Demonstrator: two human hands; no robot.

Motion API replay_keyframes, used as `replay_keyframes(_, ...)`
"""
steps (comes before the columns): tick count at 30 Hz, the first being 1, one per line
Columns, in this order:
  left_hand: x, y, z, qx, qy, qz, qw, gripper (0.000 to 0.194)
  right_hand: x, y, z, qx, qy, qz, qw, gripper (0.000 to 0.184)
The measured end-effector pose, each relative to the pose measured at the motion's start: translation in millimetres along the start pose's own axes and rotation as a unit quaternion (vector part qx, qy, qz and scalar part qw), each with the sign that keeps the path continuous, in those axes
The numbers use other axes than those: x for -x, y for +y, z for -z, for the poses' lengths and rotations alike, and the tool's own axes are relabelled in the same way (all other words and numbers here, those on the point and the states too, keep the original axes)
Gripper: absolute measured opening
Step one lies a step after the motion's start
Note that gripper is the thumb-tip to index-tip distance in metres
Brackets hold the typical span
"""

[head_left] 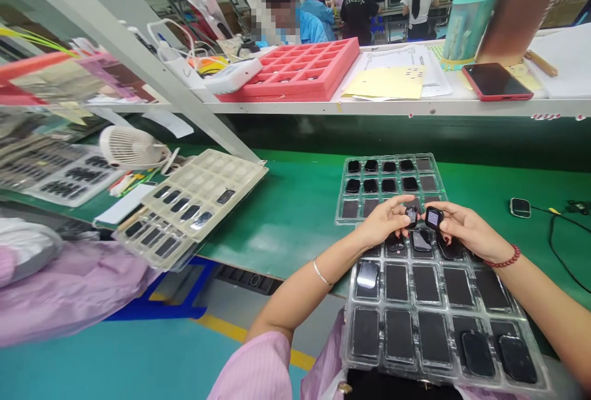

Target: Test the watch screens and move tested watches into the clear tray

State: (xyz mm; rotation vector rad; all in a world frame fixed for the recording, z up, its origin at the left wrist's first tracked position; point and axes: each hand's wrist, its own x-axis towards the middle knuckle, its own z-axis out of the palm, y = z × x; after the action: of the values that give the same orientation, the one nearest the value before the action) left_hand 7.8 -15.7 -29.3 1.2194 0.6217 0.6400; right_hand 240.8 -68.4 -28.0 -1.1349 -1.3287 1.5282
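Observation:
My left hand [385, 220] pinches a small black watch body [411, 214] between thumb and fingers. My right hand [464, 228] holds another small black watch body [433, 218] with a pale label on its face. Both hands hover over the far edge of a clear compartment tray [443, 363] that rests near my lap and holds several black watch bodies. A second clear tray [344, 218] lies just beyond on the green belt, with black pieces in its far rows.
A tilted stack of beige and clear trays [203, 203] lies to the left, beside a small white fan [127, 148]. A red tray [300, 71], papers and a red phone [496, 80] sit on the shelf. A loose watch body [520, 207] and cable lie right. Several people work behind.

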Motion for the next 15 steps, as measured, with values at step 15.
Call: replay_keyframes(15, 0.4, -0.5, 0.4, -0.006, -0.005, 0.012, 1.0, 0.062, 0.7, -4.4, -3.8, 0.026, -0.008, 0.002, 1.0, 0.052)
